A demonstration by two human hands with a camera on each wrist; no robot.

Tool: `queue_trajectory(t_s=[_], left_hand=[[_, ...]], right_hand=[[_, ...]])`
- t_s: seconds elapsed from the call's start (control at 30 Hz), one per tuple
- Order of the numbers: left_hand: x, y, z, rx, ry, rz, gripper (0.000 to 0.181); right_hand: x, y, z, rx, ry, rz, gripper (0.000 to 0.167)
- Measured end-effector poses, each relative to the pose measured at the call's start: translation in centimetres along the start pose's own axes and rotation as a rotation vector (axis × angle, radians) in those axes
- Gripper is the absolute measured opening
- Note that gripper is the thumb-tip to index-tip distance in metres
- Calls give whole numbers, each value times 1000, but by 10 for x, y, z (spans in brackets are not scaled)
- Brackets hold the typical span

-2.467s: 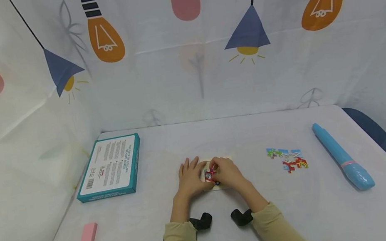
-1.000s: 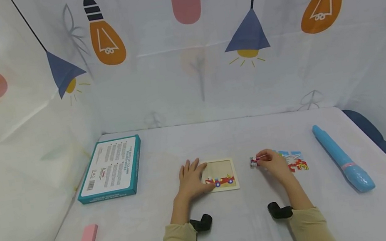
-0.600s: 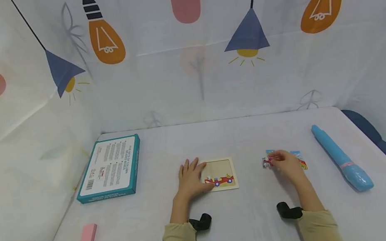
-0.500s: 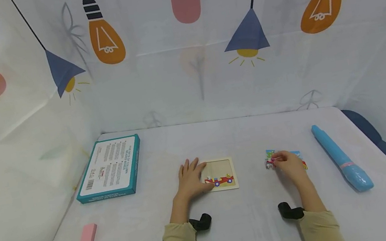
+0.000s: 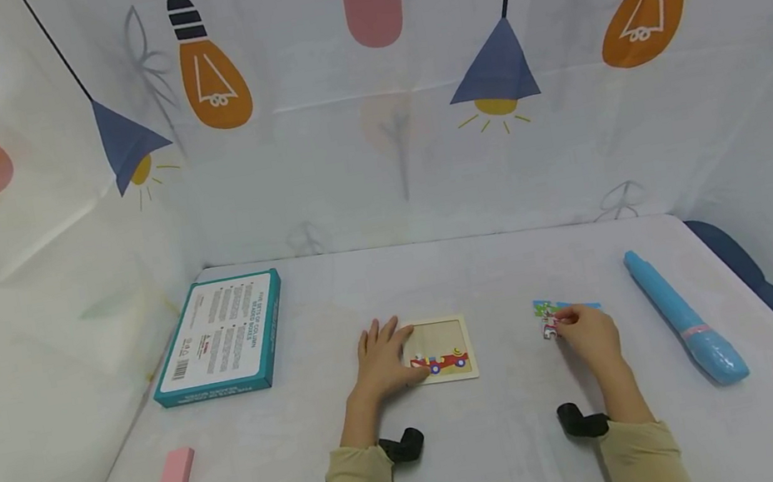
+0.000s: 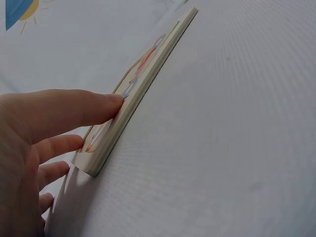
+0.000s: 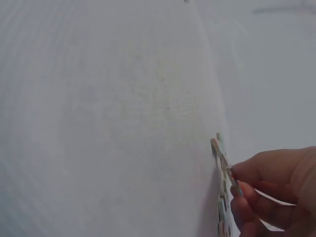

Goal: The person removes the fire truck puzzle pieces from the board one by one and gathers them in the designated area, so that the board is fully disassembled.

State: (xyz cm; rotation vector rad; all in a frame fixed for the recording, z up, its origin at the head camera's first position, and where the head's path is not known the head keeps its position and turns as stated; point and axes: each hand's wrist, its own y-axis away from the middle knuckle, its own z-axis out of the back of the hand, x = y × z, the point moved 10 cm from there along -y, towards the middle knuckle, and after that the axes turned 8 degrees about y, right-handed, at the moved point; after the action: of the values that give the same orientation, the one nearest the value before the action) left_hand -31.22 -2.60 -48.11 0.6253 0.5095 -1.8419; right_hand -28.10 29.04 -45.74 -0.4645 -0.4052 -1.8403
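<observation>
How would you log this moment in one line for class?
left hand: thumb on wooden puzzle tray | right hand: pinches puzzle piece near loose puzzle pieces | tray: partly filled, red vehicle section along near edge

Soft diffuse light, dim wrist views

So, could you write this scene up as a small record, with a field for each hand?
Left grip: left hand spread, thumb on a square, pale wooden puzzle tray
Tray: red picture pieces along its near edge
Right grip: right hand pinching a small multicoloured puzzle piece
Loose pieces: colourful flat puzzle pieces, partly hidden by right hand
On the left: flat teal-and-white box; pink rectangular block
On the right: long blue object
</observation>
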Motion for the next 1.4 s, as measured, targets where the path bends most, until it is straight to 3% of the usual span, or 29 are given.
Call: queue_trajectory(t_s=[0.2, 0.57, 1.17, 1.4], left_hand=[[-1, 0, 1, -3, 5, 0, 77], [-1, 1, 1, -1, 12, 1, 77], [-3, 1, 2, -2, 8, -4, 81], [-5, 3, 2, -13, -4, 5, 78]], right_hand=[[2, -1, 1, -29, 47, 29, 24], [24, 5, 0, -15, -59, 79, 28], [85, 19, -48, 105, -106, 150, 15], [104, 27, -57, 130, -111, 205, 14]])
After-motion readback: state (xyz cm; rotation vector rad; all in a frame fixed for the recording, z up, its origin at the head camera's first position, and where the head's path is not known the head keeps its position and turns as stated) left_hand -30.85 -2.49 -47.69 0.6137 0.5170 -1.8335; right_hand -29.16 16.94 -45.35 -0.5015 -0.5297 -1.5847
